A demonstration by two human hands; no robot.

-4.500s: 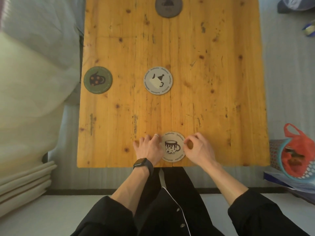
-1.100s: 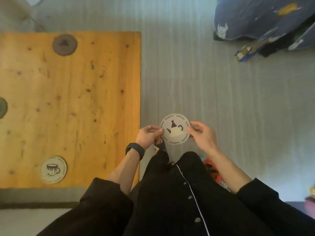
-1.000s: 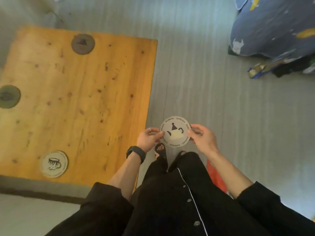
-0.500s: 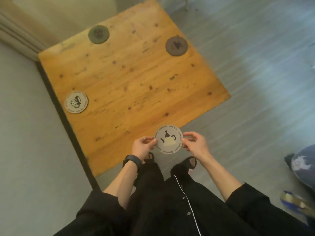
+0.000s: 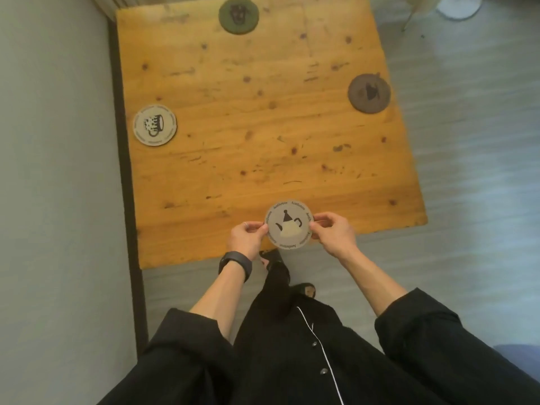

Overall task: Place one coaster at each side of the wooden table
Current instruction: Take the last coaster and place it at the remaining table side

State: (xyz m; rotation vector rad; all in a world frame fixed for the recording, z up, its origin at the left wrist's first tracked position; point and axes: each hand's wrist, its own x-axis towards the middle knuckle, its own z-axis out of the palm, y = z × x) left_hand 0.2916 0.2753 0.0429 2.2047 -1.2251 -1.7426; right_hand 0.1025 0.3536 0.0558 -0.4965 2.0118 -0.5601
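A pale round teapot coaster (image 5: 289,223) hangs over the near edge of the wooden table (image 5: 248,135). My left hand (image 5: 247,236) pinches its left rim and my right hand (image 5: 333,232) pinches its right rim. On the table lie three more coasters: a pale mug coaster (image 5: 155,125) by the left edge, a green coaster (image 5: 238,14) by the far edge, and a brown coaster (image 5: 369,93) by the right edge.
A pale mattress or wall surface (image 5: 55,171) with a dark strip (image 5: 125,171) runs along the table's left side. Grey plank floor (image 5: 467,156) lies to the right and near me. My black trousers and feet (image 5: 277,264) stand just below the table's near edge.
I have walked round from the table's corner to face one full side. The teapot coaster, held in both hands, has moved from off the corner to over the near edge.
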